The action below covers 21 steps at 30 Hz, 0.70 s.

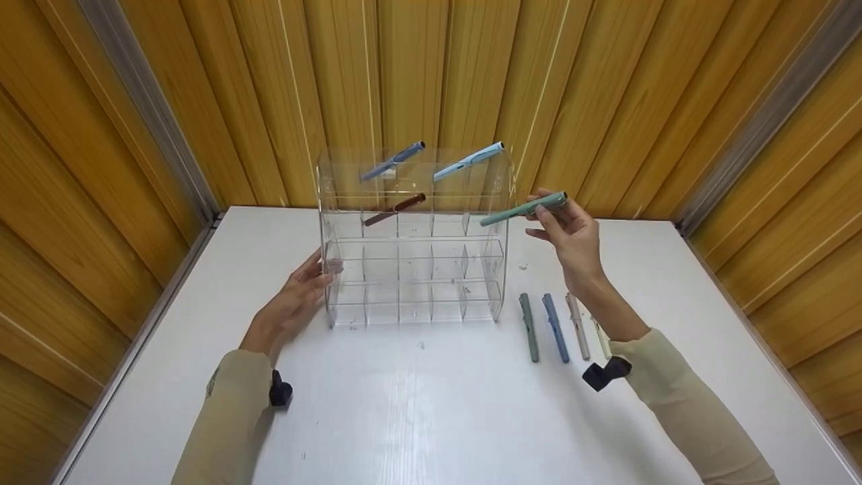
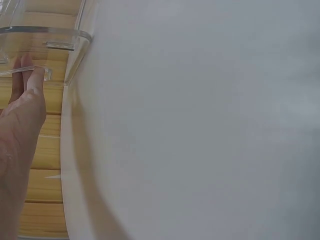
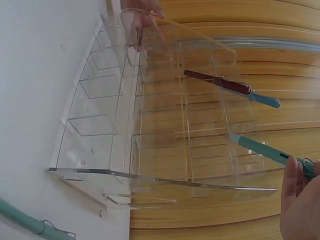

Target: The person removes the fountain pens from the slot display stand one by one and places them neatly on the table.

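A clear acrylic pen rack (image 1: 414,279) with tiered compartments stands on the table. At its left side, my left hand (image 1: 300,293) grips the side panel, fingertips overlapping the acrylic edge. My right hand (image 1: 572,236) pinches a green pen (image 1: 518,210) near its capped end, between thumb and fingers. The pen slants, its lower end overlapping the rack's upper right side in the head view. A slate-blue pen (image 1: 394,162) and a light blue pen (image 1: 469,162) lean in the top tier. Below them leans a dark red pen (image 1: 395,209).
On the white table (image 1: 397,411), right of the rack, lie a dark green pen (image 1: 529,328), a blue pen (image 1: 556,328), a greyish-pink pen (image 1: 578,328) and a pale pen (image 1: 601,338) partly hidden by my right forearm. Yellow wood-look panels (image 1: 411,81) stand behind.
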Each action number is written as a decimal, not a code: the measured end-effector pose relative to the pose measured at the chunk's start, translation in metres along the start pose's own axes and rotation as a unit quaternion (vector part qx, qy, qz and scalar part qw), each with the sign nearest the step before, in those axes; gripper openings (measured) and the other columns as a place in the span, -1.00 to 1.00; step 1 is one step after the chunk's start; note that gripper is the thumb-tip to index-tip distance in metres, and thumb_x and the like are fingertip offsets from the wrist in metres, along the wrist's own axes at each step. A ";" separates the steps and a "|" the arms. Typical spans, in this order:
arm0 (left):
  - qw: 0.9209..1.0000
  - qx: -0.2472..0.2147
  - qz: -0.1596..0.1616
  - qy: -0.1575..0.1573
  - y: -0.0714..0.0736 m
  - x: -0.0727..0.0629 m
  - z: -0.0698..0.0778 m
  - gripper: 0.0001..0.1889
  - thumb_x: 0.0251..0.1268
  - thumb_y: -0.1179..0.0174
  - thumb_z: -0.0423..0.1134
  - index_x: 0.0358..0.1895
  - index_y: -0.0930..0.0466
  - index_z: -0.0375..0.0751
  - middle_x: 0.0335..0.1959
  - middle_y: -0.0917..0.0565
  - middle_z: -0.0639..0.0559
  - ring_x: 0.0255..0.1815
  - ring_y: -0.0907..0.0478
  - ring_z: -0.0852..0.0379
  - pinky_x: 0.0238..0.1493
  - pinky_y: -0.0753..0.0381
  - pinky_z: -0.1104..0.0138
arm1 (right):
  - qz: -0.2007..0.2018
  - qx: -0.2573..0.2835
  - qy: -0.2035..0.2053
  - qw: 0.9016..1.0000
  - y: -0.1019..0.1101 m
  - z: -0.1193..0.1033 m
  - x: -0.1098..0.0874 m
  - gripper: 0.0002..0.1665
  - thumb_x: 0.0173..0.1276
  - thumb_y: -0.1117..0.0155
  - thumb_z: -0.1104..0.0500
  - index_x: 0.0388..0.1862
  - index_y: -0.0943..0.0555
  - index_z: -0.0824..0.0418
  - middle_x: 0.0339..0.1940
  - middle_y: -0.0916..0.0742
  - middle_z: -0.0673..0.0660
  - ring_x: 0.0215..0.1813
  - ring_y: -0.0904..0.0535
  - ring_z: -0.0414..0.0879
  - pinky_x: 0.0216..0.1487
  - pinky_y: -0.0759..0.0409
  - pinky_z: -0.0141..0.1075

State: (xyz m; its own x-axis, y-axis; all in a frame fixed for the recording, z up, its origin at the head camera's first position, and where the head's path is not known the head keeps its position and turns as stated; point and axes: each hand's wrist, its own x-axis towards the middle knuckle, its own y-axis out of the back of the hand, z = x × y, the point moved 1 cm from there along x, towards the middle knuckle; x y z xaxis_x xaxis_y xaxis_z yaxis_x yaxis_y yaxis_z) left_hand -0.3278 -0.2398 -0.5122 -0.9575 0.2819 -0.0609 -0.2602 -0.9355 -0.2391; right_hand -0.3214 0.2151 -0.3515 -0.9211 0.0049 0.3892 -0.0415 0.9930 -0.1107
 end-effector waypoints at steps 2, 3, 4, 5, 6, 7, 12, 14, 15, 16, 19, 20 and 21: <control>1.000 0.000 -0.003 0.000 0.001 0.000 0.000 -0.15 0.54 -0.10 -0.29 0.70 0.22 0.05 0.70 0.08 -0.14 0.73 0.17 -0.14 0.70 0.30 -0.10 | -0.003 -0.005 0.001 1.000 0.005 0.000 -0.002 -0.61 0.48 -0.25 0.32 0.26 -0.60 0.26 0.03 -0.82 0.01 -0.04 -0.73 -0.16 -0.02 -0.76 -0.31; 1.000 -0.002 -0.004 0.000 0.001 0.000 0.000 -0.16 0.54 -0.09 -0.29 0.70 0.22 0.06 0.71 0.10 -0.14 0.73 0.18 -0.14 0.70 0.31 -0.09 | -0.005 -0.008 0.002 1.000 0.007 0.001 -0.003 -0.62 0.48 -0.25 0.32 0.25 -0.61 0.23 0.02 -0.82 -0.02 -0.02 -0.73 -0.16 0.01 -0.76 -0.31; 1.000 -0.004 -0.004 0.000 0.001 0.000 0.000 -0.16 0.53 -0.10 -0.30 0.70 0.21 0.06 0.71 0.10 -0.13 0.73 0.18 -0.13 0.70 0.31 -0.09 | -0.008 -0.011 0.002 1.000 0.009 0.001 -0.003 -0.63 0.48 -0.25 0.32 0.24 -0.62 0.22 0.00 -0.82 -0.05 0.00 -0.73 -0.16 0.03 -0.75 -0.31; 1.000 -0.005 -0.003 0.002 0.001 0.000 0.000 -0.16 0.53 -0.10 -0.29 0.69 0.20 0.08 0.71 0.10 -0.11 0.73 0.18 -0.12 0.70 0.31 -0.08 | -0.010 -0.012 0.001 1.000 0.012 0.002 -0.004 -0.63 0.48 -0.25 0.32 0.23 -0.62 0.22 0.00 -0.82 -0.06 0.02 -0.74 -0.16 0.06 -0.75 -0.30; 1.000 -0.008 -0.005 0.003 0.001 -0.001 0.000 -0.16 0.53 -0.10 -0.29 0.69 0.19 0.08 0.72 0.10 -0.10 0.73 0.18 -0.11 0.70 0.32 -0.08 | -0.012 -0.012 -0.001 1.000 0.014 0.004 -0.005 -0.64 0.48 -0.24 0.33 0.22 -0.62 0.22 -0.01 -0.83 -0.06 0.04 -0.74 -0.16 0.09 -0.74 -0.29; 1.000 -0.008 -0.007 0.003 0.001 -0.001 0.000 -0.16 0.54 -0.10 -0.30 0.69 0.20 0.08 0.72 0.10 -0.09 0.73 0.18 -0.11 0.70 0.33 -0.07 | -0.015 -0.012 -0.004 1.000 0.016 0.005 -0.006 -0.64 0.48 -0.24 0.34 0.22 -0.62 0.22 -0.01 -0.83 -0.07 0.06 -0.74 -0.17 0.11 -0.73 -0.28; 1.000 -0.027 -0.010 0.000 0.000 -0.001 -0.002 -0.16 0.53 -0.10 -0.32 0.69 0.18 0.10 0.71 0.06 -0.06 0.73 0.14 -0.10 0.71 0.32 -0.06 | -0.029 -0.009 -0.027 0.999 0.027 0.012 -0.012 -0.65 0.48 -0.24 0.34 0.21 -0.62 0.23 0.02 -0.81 0.00 0.11 -0.73 -0.17 0.19 -0.70 -0.23; 1.000 -0.026 -0.012 -0.002 0.000 -0.001 -0.002 -0.16 0.53 -0.09 -0.32 0.69 0.19 0.09 0.71 0.07 -0.07 0.72 0.14 -0.10 0.70 0.33 -0.07 | -0.032 -0.010 -0.033 0.999 0.031 0.015 -0.014 -0.64 0.48 -0.24 0.33 0.23 -0.61 0.24 0.05 -0.80 0.06 0.12 -0.72 -0.16 0.19 -0.70 -0.22; 1.000 -0.025 -0.014 -0.003 0.000 -0.001 -0.002 -0.16 0.53 -0.09 -0.32 0.69 0.21 0.08 0.71 0.08 -0.08 0.73 0.16 -0.11 0.70 0.34 -0.08 | -0.033 -0.009 -0.036 0.999 0.032 0.016 -0.015 -0.63 0.48 -0.25 0.33 0.23 -0.60 0.25 0.06 -0.80 0.08 0.12 -0.72 -0.16 0.19 -0.70 -0.22; 1.000 -0.022 -0.014 -0.003 0.000 -0.001 -0.002 -0.16 0.54 -0.09 -0.31 0.69 0.21 0.09 0.71 0.08 -0.08 0.73 0.16 -0.11 0.70 0.34 -0.09 | -0.033 -0.010 -0.038 0.999 0.034 0.017 -0.016 -0.63 0.48 -0.25 0.33 0.24 -0.60 0.26 0.06 -0.79 0.09 0.12 -0.72 -0.15 0.19 -0.70 -0.21; 1.000 -0.012 -0.015 -0.007 0.000 -0.001 -0.002 -0.16 0.54 -0.08 -0.31 0.69 0.21 0.08 0.71 0.10 -0.11 0.73 0.17 -0.13 0.69 0.34 -0.11 | -0.037 -0.020 -0.043 0.998 0.038 0.019 -0.018 -0.62 0.48 -0.25 0.31 0.25 -0.58 0.25 0.03 -0.79 0.05 0.12 -0.72 -0.16 0.17 -0.71 -0.21; 1.000 -0.011 -0.014 -0.009 0.000 0.000 -0.002 -0.17 0.54 -0.08 -0.31 0.69 0.20 0.09 0.71 0.09 -0.11 0.73 0.16 -0.14 0.70 0.33 -0.10 | -0.037 -0.022 -0.044 0.998 0.040 0.019 -0.018 -0.62 0.48 -0.25 0.30 0.25 -0.58 0.25 0.02 -0.79 0.04 0.12 -0.73 -0.15 0.17 -0.71 -0.21; 1.000 -0.011 -0.012 -0.009 0.000 0.000 -0.002 -0.17 0.54 -0.08 -0.32 0.69 0.19 0.10 0.71 0.08 -0.10 0.72 0.15 -0.13 0.70 0.32 -0.09 | -0.037 -0.025 -0.046 0.998 0.042 0.020 -0.019 -0.61 0.49 -0.25 0.30 0.26 -0.58 0.24 -0.01 -0.78 0.01 0.12 -0.73 -0.14 0.16 -0.71 -0.21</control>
State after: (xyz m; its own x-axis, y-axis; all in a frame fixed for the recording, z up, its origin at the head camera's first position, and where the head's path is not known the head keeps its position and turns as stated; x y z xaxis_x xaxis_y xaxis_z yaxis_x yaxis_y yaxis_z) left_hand -0.3275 -0.2399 -0.5140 -0.9530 0.3008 -0.0368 -0.2812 -0.9232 -0.2620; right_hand -0.3136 0.2540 -0.3816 -0.9477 -0.0775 0.3097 -0.0941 0.9948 -0.0388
